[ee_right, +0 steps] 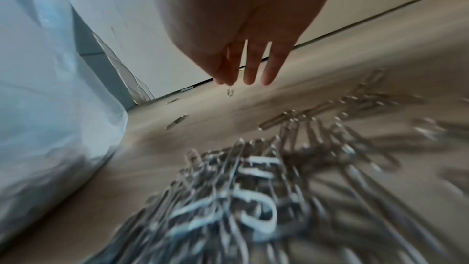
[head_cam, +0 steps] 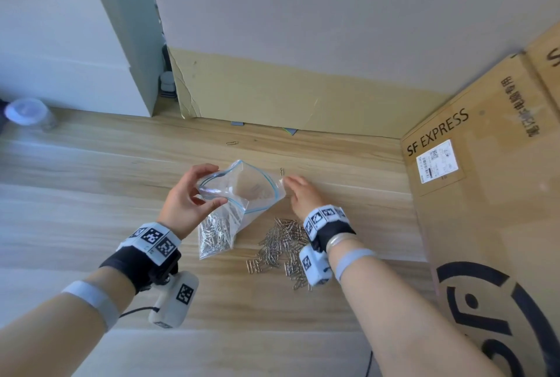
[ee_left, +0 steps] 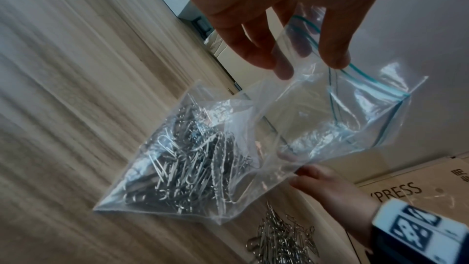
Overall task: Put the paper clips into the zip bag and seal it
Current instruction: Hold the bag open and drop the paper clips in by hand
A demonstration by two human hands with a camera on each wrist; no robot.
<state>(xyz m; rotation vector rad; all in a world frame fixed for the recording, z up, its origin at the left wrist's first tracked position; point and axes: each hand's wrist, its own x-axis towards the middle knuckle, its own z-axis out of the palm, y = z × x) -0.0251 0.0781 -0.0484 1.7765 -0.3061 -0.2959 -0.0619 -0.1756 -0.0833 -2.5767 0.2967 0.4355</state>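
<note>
Holding the clear plastic zip bag [head_cam: 239,195] open at centre frame, the left hand [head_cam: 189,195] pinches its rim; the right hand [head_cam: 298,195], fingers apparently straight and empty, reaches beside it. Silver paper clips [head_cam: 283,245] heaped on the wooden worktop [head_cam: 91,195] could scatter if the slack mouth collapses.

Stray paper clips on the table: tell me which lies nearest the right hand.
The upright clip just beyond the right hand's fingertips, beside the bag's rim. The other stray lies farther back, near the wall.
</note>
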